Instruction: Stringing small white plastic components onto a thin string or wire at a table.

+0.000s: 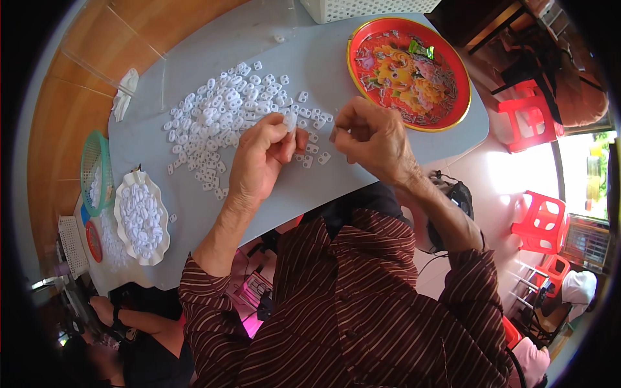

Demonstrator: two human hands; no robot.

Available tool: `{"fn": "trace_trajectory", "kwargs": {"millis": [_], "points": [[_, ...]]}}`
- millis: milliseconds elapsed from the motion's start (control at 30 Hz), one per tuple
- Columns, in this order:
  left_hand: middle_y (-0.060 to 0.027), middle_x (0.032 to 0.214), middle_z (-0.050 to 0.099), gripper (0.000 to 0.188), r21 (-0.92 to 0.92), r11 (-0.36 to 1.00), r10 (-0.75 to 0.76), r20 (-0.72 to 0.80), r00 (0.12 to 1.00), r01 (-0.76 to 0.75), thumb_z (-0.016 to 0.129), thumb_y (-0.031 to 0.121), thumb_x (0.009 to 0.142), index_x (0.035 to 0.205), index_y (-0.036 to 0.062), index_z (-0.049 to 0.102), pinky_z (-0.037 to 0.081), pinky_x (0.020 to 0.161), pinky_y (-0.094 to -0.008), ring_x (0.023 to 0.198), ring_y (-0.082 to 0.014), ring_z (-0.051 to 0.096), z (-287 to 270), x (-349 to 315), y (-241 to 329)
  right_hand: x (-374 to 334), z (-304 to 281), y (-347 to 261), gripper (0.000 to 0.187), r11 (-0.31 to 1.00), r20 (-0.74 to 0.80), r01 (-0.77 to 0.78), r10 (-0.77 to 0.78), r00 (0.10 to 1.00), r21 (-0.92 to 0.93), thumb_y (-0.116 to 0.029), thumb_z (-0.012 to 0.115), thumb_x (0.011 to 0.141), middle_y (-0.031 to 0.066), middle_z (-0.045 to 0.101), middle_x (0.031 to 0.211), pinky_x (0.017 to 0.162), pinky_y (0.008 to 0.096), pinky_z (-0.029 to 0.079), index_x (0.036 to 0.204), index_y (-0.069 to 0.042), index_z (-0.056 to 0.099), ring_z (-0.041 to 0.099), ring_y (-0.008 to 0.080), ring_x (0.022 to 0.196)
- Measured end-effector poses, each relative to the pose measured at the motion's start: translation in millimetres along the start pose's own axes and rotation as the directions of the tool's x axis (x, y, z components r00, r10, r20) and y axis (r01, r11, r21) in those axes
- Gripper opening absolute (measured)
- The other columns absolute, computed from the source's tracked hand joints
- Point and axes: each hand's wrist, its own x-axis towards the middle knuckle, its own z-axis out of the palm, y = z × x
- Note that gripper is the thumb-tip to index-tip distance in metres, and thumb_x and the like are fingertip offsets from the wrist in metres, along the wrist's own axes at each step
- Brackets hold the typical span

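Between the pinched fingertips of my left hand (259, 158) is a small white plastic piece (290, 121). My right hand (378, 139) is apart from it, thumb and fingers pressed together; whatever they pinch is too small to make out. Beyond my left hand, a loose heap of small white plastic pieces with two holes (217, 116) spreads over the grey table (310, 48). A few pieces lie between my hands. Just past my right hand sits a round red tray (462, 81) with a floral print, holding many tiny metal-looking bits and a green wrapper (421, 50).
At left stand a white scalloped dish (154, 258) full of white pieces and a green mesh basket (86, 155). A white perforated basket (369, 10) borders the far edge. Another person's arm (145, 321) is at lower left. Red stools (540, 223) stand to the right.
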Motion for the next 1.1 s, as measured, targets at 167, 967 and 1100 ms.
{"fn": "trace_trajectory", "kwargs": {"millis": [167, 967, 1100], "points": [[-0.0041, 0.062, 0.045, 0.018, 0.074, 0.997, 0.005, 0.008, 1.000, -0.006, 0.047, 0.018, 0.083, 0.074, 0.0029, 0.050, 0.040, 0.074, -0.0288, 0.075, -0.0180, 0.051, 7.6, -0.7, -0.4, -12.8, 13.1, -0.7, 0.011, 0.876, 0.074, -0.133, 0.111, 0.991, 0.464, -0.003, 0.063, 0.078, 0.0023, 0.061, 0.071, 0.061, 0.0212, 0.047, 0.087, 0.003, 0.059, 0.056, 0.0048, 0.068], [0.0006, 0.064, 0.047, 0.022, 0.303, 0.951, 0.091, -0.096, 0.991, -0.058, 0.051, 0.019, 0.084, 0.072, 0.0010, 0.055, 0.033, 0.060, -0.0226, 0.062, -0.0067, 0.040, 18.9, -7.3, -1.7, -14.8, 29.1, -13.5, 0.012, 0.770, 0.104, -0.196, 0.167, 0.980, 0.607, -0.005, 0.058, 0.085, 0.0034, 0.061, 0.074, 0.064, 0.0221, 0.047, 0.088, 0.007, 0.058, 0.056, 0.0064, 0.070], [0.0012, 0.062, 0.047, 0.022, 0.371, 0.925, 0.134, -0.111, 0.985, -0.083, 0.051, 0.020, 0.084, 0.072, 0.0020, 0.056, 0.031, 0.058, -0.0224, 0.062, -0.0061, 0.039, 18.4, -7.6, -2.0, -17.3, 33.4, -12.4, 0.011, 0.726, 0.081, -0.171, 0.157, 0.984, 0.666, -0.007, 0.057, 0.087, 0.0017, 0.059, 0.071, 0.058, 0.0207, 0.045, 0.087, 0.004, 0.057, 0.053, 0.0051, 0.065]]}}
